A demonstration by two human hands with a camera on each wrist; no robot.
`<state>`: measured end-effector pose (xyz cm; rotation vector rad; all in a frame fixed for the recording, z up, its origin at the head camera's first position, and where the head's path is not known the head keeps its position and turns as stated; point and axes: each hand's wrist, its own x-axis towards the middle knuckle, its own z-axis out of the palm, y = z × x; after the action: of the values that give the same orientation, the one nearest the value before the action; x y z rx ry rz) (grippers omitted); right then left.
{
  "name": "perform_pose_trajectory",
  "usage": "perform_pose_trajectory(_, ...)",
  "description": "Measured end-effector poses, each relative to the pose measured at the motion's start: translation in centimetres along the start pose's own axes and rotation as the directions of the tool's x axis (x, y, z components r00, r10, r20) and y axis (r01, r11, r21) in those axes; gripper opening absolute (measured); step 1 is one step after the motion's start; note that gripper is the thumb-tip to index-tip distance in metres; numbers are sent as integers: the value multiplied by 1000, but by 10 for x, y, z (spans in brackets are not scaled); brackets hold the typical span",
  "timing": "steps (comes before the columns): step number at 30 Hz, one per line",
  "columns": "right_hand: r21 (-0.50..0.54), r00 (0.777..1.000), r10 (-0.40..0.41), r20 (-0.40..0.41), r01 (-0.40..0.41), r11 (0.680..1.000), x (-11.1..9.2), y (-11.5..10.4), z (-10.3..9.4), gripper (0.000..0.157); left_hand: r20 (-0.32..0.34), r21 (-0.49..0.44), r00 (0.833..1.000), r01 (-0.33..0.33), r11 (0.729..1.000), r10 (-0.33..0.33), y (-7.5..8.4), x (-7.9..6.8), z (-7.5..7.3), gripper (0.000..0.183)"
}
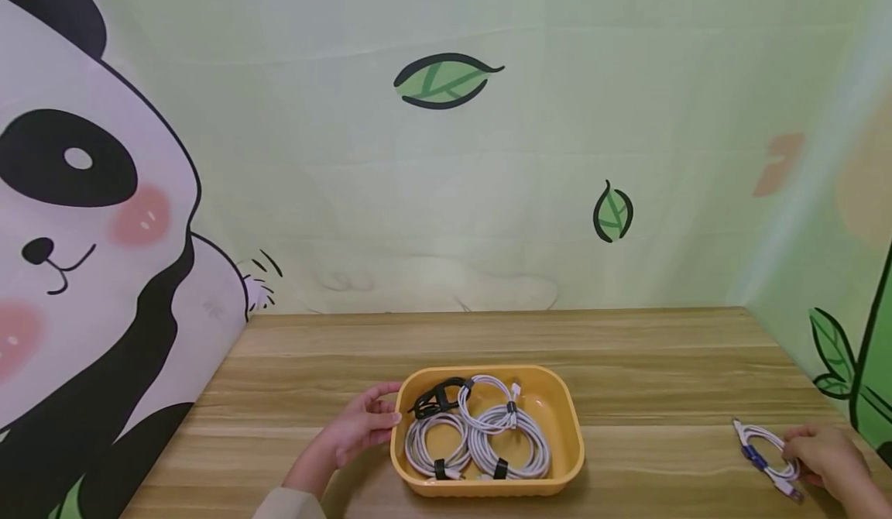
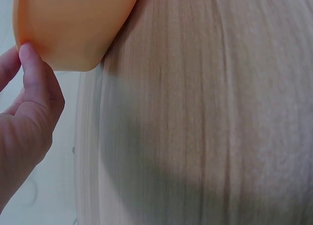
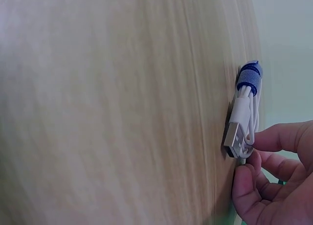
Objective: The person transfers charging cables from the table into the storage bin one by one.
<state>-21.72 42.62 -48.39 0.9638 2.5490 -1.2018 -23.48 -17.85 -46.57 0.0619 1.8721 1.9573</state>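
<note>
A shallow yellow plastic bin (image 1: 573,457) stands on the wooden table, with coiled cables inside. My left hand (image 1: 365,424) holds its left side at the rim. In the left wrist view, the thumb (image 2: 30,56) lies against the outer wall of the bin (image 2: 73,27). Far to the right, my right hand (image 1: 832,461) pinches a coiled white USB cable (image 1: 766,434) between thumb and fingers. A blue strap (image 3: 249,78) binds that coil, and its metal USB plug (image 3: 233,141) points toward the hand in the right wrist view.
Inside the bin lie a black cable coil (image 1: 435,401), a small white coil (image 1: 488,379) and larger white coils (image 1: 536,445) with black straps. The wooden table (image 1: 662,364) ends at a backdrop (image 1: 334,155) printed with a panda and leaves.
</note>
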Motion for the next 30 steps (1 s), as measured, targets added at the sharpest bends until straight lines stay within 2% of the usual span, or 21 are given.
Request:
perform_pose_trajectory(4,-3,1000,-18,-9,17,1000,-5,-2,-1,31,1,-1,1000,-5,1000,5,0,0,0,57)
perform_pose_trajectory(11,-2,999,-36,-39,36,999,-10,-3,-3,4,3,-5,1000,-4,1000,4,0,0,0,57)
perform_pose_trajectory(13,-4,998,-43,-39,43,999,-9,-2,-3,1,3,-7,1000,-3,1000,3,0,0,0,58)
perform_pose_trajectory(19,-7,998,-48,-28,48,999,-7,0,-4,3,1,-11,1000,0,1000,0,1,0,0,58)
perform_pose_trajectory(24,-66,999,-54,-3,54,996,-6,0,-4,24,0,-12,1000,5,1000,-5,1,2,0,58)
perform_pose_trajectory(30,-155,996,-85,5,84,984,-7,-1,-3,21,-2,-15,1000,13,1000,-13,1,2,0,57)
